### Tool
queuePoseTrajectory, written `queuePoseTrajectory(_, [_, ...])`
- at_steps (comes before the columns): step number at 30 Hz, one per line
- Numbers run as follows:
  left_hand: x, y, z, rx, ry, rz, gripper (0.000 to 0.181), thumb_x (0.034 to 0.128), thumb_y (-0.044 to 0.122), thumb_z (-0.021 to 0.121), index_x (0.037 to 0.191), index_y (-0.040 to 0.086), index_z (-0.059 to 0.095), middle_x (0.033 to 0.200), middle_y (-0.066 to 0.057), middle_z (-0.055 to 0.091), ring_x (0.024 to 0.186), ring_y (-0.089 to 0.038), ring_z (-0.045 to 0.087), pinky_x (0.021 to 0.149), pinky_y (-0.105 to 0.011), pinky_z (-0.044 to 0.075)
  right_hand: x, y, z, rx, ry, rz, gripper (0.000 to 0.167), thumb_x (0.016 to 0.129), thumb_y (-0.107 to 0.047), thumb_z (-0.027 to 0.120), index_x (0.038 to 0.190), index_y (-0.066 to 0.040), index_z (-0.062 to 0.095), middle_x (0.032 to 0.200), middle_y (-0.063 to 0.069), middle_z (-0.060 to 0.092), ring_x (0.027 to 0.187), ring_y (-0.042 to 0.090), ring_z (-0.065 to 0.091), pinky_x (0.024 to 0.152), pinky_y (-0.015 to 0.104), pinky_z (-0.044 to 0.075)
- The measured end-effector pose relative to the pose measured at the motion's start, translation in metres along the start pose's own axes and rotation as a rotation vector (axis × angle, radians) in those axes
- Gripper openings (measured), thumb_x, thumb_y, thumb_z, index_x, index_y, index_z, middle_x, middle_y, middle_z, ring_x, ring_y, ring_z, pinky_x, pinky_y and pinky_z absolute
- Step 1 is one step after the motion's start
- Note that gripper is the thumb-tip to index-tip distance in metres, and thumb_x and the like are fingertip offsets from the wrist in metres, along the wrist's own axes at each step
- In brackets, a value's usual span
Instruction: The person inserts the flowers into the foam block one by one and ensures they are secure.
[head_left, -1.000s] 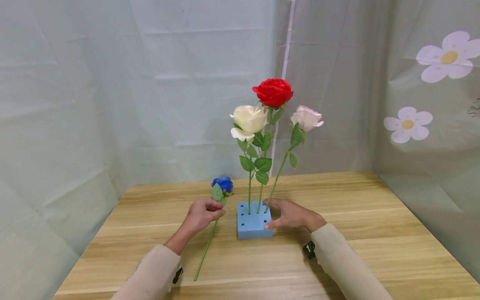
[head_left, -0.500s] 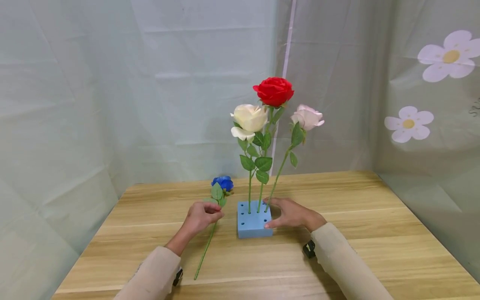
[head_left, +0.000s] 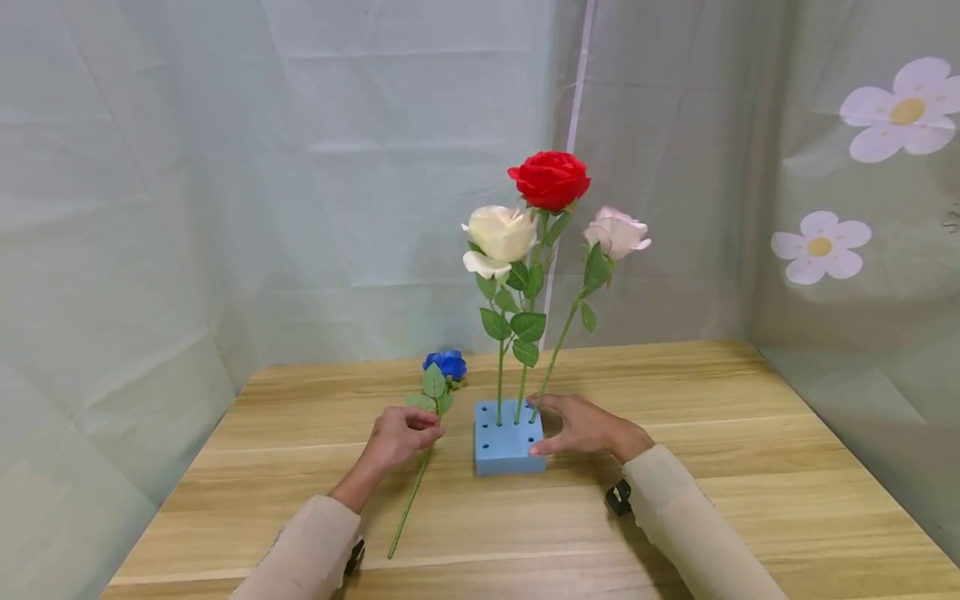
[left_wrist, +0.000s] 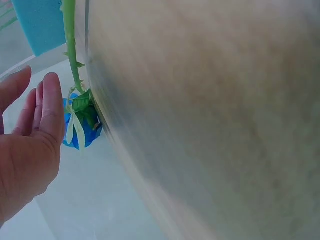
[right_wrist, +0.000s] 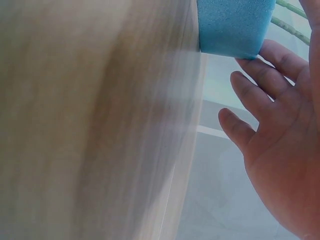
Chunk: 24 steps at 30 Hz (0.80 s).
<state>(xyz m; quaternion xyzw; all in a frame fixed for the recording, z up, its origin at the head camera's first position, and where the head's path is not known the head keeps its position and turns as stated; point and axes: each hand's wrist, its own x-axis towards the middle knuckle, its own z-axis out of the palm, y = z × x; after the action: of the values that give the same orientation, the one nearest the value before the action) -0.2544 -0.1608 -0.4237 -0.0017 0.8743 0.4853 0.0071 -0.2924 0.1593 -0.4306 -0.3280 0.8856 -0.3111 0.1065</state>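
A blue rose (head_left: 446,365) lies on the table with its green stem toward me. My left hand (head_left: 401,437) is at its upper stem, just below the leaves. In the left wrist view, a gap separates the thumb from the nearly straight fingers (left_wrist: 51,107), with nothing between them. My right hand (head_left: 588,429) holds the right side of a light blue foam block (head_left: 498,458), thumb at the front and index finger at the back. Standing in the block are a white rose (head_left: 501,236), a red rose (head_left: 551,181) and a pale pink rose (head_left: 617,233), which leans right.
Several holes show in the block's top. The wooden table (head_left: 697,433) reaches back to pale hanging sheets (head_left: 360,208). White flowers (head_left: 821,247) are printed on the right-hand sheet.
My left hand has drawn slightly left and its fingers have come off the stem, uncovering a leaf. The blue rose stays where it lay. My right hand keeps its place on the block.
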Motion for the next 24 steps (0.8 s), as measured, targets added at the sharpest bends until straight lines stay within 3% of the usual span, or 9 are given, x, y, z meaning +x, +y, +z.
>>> queuePoseTrajectory(18, [0.0003,-0.0066,-0.0002,0.084,0.010,0.012,0.017,0.0804,-0.001,0.080,0.095,-0.006,0.073,0.080,-0.006,0.071,0.073,-0.016,0.066,0.062,-0.026,0.056,-0.0002,0.0014,-0.0006,-0.002,0.008,-0.010,0.091,0.081,-0.051,0.080,0.149,-0.002,0.043,0.151,0.015,0.045,0.140,0.035,0.038,0.115,0.052,0.032])
queuePoseTrajectory(24, [-0.0002,-0.0090,0.0016,0.074,-0.024,-0.064,0.019,0.0780,-0.002,0.081,0.094,-0.007,0.072,0.077,-0.007,0.068,0.063,-0.014,0.064,0.058,-0.026,0.057,-0.0002,0.0017,0.0010,0.003,0.005,-0.004,0.091,0.081,-0.050,0.080,0.149,-0.003,0.043,0.152,0.015,0.044,0.141,0.035,0.037,0.115,0.052,0.032])
